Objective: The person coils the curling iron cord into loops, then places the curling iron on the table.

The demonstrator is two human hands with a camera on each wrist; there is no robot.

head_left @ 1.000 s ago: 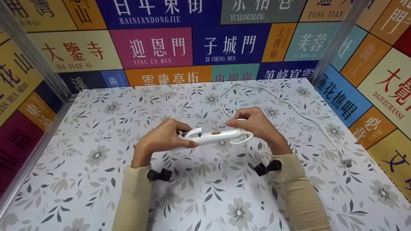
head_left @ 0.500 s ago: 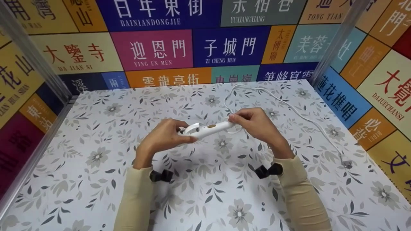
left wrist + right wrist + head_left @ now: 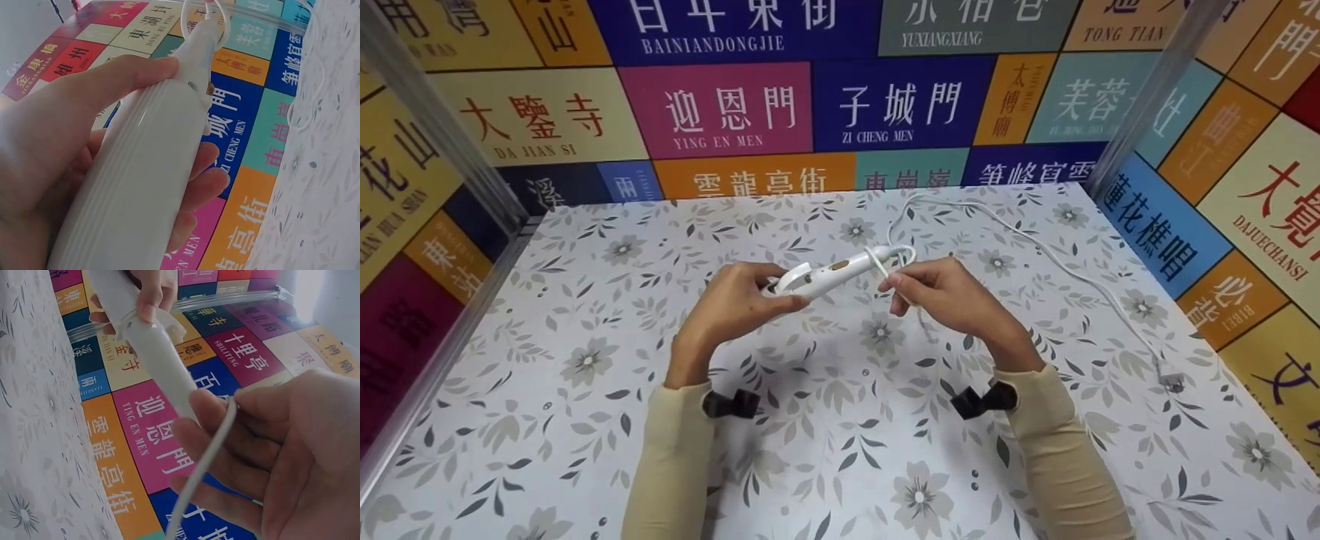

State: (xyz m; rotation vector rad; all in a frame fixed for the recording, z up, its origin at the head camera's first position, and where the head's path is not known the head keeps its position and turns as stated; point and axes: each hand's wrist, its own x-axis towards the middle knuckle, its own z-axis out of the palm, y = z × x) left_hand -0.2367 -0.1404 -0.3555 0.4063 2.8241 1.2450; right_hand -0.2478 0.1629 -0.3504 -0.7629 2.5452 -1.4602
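A white hair curling iron (image 3: pixel 836 277) with a thumb lever and a gold-coloured button is held above the table, its cord end tilted up to the right. My left hand (image 3: pixel 731 304) grips it near the lever. In the left wrist view its wide ribbed body (image 3: pixel 135 169) lies between thumb and fingers. Beside the handle's cord end, my right hand (image 3: pixel 952 296) pinches the white cord (image 3: pixel 208 461) between thumb and index finger; the other fingers are loosely bent. Part of the cord loops around the handle's end.
The rest of the cord (image 3: pixel 1035 240) runs over the back of the flower-patterned table (image 3: pixel 810 465) to a plug (image 3: pixel 1171 381) on the right. Panels with printed characters (image 3: pixel 716 111) enclose the back and sides.
The curling iron has risen slightly and tilted more, cord end up. My right hand has moved from the handle's end to below it, drawing the cord across the handle.
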